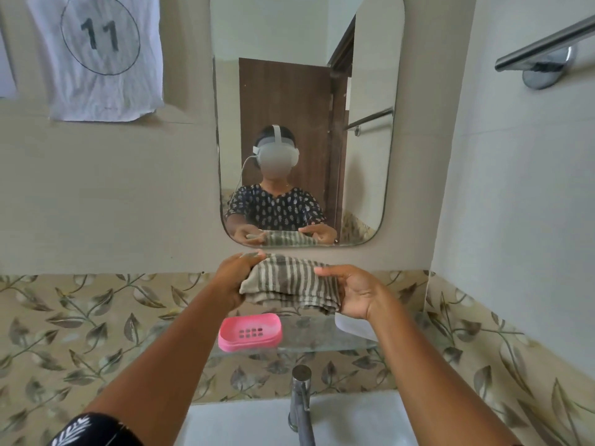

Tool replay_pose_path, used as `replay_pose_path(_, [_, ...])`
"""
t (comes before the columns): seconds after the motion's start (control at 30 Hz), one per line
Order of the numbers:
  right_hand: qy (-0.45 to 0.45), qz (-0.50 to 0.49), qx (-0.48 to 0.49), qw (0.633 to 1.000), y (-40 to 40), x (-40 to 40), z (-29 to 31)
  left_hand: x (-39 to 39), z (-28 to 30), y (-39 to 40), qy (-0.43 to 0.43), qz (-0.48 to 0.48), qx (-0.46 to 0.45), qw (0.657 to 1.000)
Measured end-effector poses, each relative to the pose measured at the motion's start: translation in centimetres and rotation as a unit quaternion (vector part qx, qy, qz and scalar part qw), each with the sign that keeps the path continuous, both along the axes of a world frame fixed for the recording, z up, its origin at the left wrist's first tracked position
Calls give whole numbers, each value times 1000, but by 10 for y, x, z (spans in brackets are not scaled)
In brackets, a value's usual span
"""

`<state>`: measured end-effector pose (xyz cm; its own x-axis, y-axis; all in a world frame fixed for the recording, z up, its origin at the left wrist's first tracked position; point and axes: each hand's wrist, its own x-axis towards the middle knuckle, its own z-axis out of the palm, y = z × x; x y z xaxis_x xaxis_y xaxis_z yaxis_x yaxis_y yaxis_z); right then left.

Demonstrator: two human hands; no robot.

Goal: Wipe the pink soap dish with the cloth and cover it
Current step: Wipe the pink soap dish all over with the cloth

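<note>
Both hands hold a folded grey-and-cream striped cloth up in front of the wall, just below the mirror. The left hand grips its left end with curled fingers; the right hand cups the right end, thumb on top — fingers underneath. Below the cloth, the pink plastic soap dish sits uncovered at the left end of a glass shelf, above the chrome tap and white basin.
</note>
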<state>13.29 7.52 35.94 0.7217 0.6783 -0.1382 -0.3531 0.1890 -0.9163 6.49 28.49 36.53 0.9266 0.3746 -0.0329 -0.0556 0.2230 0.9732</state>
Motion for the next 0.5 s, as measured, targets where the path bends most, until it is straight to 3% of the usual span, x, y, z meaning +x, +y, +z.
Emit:
replay_pose_path(0.23, [5,-45,173,984,13,7,9,0,-15,-7,-14,-22,41,999])
replay_pose_path(0.37, [22,-102,199,974,11,24,8,-14,-39,10,-29,125,246,961])
replay_pose_path(0.43, [34,-124,198,972,7,32,7,-21,-60,29,-8,108,298,948])
replay_pose_path(0.5, [44,-137,194,970,4,38,4,-25,-81,48,72,62,375,922])
